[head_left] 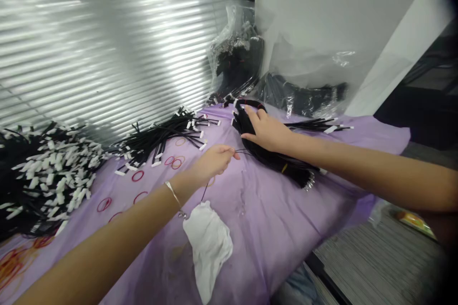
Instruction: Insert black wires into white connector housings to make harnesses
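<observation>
My left hand [213, 161] is closed in a pinch on a thin black wire [244, 152] that runs to a thick bundle of black cables [277, 158] lying on the purple cloth [265, 209]. My right hand [266, 131] lies on top of that bundle, fingers stretched out and pressing it near its looped far end. A bracelet circles my left wrist, and a crumpled white cloth [208, 243] lies just under it.
A fan of black cables with white connectors [161, 136] lies at the centre left, a bigger heap [46, 171] at far left. Red rubber bands [138, 176] dot the cloth. Plastic bags of black cables [238, 64] stand at the back. The table edge drops off at right.
</observation>
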`<state>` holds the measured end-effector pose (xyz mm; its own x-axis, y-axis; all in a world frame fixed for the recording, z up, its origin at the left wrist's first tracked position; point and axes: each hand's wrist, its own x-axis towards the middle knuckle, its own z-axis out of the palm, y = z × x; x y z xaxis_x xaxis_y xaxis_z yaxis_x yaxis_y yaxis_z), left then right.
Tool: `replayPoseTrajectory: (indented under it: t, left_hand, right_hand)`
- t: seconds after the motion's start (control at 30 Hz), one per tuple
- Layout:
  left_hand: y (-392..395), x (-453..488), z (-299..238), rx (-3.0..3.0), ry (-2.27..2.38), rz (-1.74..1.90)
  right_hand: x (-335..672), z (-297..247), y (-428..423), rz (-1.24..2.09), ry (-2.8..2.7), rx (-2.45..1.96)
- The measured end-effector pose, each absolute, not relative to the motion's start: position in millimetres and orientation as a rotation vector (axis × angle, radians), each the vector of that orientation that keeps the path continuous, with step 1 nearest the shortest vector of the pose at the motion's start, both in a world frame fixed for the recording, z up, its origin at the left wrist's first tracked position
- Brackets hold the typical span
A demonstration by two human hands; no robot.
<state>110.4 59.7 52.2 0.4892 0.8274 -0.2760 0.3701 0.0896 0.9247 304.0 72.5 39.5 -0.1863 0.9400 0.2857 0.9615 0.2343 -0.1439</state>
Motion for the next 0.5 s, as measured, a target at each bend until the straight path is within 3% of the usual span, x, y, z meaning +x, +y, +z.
replayPoseTrajectory:
  t: [0.3,0.5]
  left_hand:
    - [39.7,95.5,73.2,1.51,1.107,0.43]
    - [-13.2,17.1,124.6,1.382,1.267,0.635]
  right_hand:
    - [316.7,-0.3,35.0,-0.019,-2.528,-1.619]
    - [329.9,-10.4,43.9,0.066,-2.468,-1.553]
